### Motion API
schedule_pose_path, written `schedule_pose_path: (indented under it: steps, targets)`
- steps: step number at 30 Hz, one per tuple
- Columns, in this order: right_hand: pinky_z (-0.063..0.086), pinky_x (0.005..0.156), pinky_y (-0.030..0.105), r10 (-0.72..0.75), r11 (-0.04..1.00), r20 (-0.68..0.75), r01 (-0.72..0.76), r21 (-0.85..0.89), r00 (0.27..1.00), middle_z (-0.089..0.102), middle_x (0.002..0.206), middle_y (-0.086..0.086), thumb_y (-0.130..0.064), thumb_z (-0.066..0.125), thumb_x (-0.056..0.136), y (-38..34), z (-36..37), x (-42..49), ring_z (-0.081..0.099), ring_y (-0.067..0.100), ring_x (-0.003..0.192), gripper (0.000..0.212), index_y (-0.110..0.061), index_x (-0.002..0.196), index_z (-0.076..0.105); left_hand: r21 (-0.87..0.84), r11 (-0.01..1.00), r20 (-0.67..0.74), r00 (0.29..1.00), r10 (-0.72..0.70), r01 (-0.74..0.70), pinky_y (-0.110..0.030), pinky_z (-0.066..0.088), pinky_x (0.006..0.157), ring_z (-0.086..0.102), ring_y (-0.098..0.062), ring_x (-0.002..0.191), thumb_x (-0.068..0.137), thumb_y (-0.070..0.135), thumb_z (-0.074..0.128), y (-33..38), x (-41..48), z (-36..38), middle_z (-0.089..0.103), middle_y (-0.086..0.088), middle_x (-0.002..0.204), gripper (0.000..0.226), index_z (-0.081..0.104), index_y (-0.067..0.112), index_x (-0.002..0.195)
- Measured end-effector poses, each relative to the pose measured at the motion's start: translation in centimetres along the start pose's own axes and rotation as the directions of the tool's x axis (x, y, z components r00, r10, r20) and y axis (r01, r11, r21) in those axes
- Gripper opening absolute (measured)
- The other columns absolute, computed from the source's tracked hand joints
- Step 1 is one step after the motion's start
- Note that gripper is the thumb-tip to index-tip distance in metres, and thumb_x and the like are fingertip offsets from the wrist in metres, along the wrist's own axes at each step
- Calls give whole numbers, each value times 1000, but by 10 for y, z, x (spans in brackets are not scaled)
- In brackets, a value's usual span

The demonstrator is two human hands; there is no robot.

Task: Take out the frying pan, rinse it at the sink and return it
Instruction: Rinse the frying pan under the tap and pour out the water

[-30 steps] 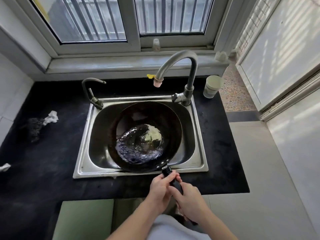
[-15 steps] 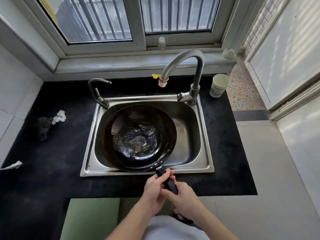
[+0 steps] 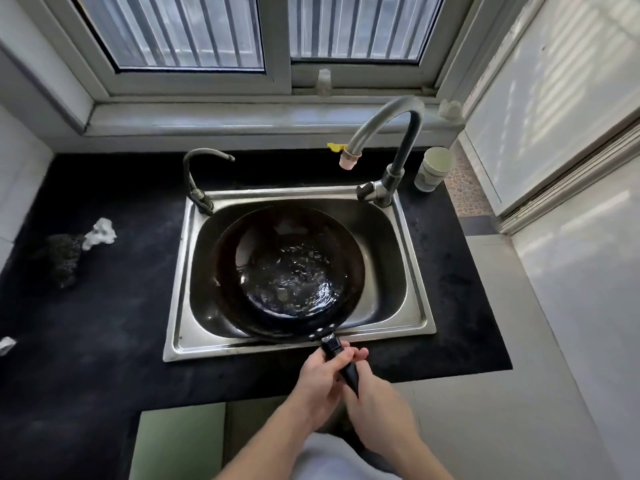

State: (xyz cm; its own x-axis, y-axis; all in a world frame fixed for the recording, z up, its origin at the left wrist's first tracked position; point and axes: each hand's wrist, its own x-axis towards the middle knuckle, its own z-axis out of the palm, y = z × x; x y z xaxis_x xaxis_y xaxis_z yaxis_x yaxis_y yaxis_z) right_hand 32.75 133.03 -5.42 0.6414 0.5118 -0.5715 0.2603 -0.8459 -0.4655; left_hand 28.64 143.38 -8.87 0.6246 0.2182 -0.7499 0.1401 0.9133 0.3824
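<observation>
While pan (image 3: 230, 258) is in sink (image 3: 277, 197) holding water (image 3: 294, 289), left hand (image 3: 318, 382) and right hand (image 3: 381, 417) both grip its handle (image 3: 349, 372). Handle crosses sink's front edge.

The black counter (image 3: 104, 341) in front of me holds the metal sink (image 3: 415, 271). A cup (image 3: 434, 168) stands back right. On the left, a white lump (image 3: 101, 231) sits just beside a dark scrubber (image 3: 64, 258).
</observation>
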Motion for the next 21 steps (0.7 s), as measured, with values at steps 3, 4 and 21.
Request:
schedule_pose_path:
  steps: [3,4,21]
  targets:
    - [51,84,42,56,998,-41,-56,4,998,68,114,2,-49,42,91,-9,1,0,64,30,108,43,-34,132,41,-52,999,3,1000,-13,13,-31,59,71,73,-25,89,93,-2,55,2,2,-1,72,-26,103,9,57,1,102]
    - [52,83,41,53,999,-61,-53,11,997,68,113,3,-49,44,91,-11,3,1,65,29,106,43,-32,131,44,-76,997,1,1000,-17,17,-31,60,69,73,-25,88,93,-3,54,3,3,-1,71,-26,101,8,57,1,100]
    - [52,75,31,-46,975,-69,60,215,997,75,101,3,-46,58,92,-2,15,13,69,20,91,36,-17,111,65,24,991,-161,978,132,-130,-28,59,71,73,-22,81,90,-1,61,3,0,-9,74,-20,91,8,65,0,97]
